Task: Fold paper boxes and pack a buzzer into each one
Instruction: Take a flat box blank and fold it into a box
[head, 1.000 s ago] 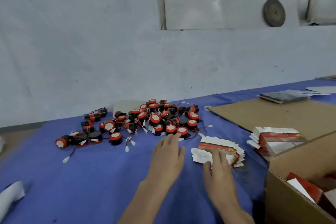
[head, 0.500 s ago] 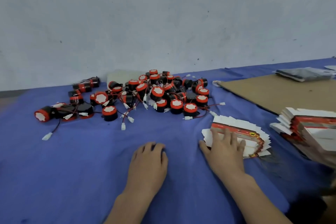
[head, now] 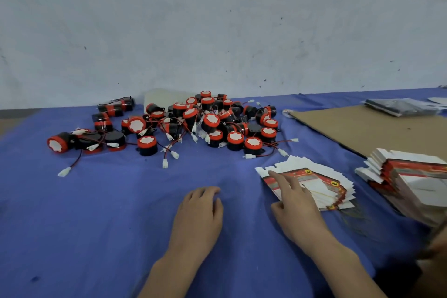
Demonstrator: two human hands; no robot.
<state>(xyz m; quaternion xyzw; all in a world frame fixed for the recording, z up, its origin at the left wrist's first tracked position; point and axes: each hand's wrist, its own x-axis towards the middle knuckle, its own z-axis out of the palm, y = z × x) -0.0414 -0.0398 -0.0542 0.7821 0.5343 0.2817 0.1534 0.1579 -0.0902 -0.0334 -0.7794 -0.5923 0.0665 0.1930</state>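
Black buzzers (head: 169,126) capped red-and-white; red-printed white flat boxes (head: 321,184); blue tablecloth (head: 108,213).

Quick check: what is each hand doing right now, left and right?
Left hand: open, resting on the cloth, holding nothing.
Right hand: open, touching the fanned flat boxes, gripping none.

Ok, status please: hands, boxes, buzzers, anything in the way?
Left hand resting on cloth, empty. Right hand on flat box stack. Buzzers piled behind, untouched. Nothing in the way.
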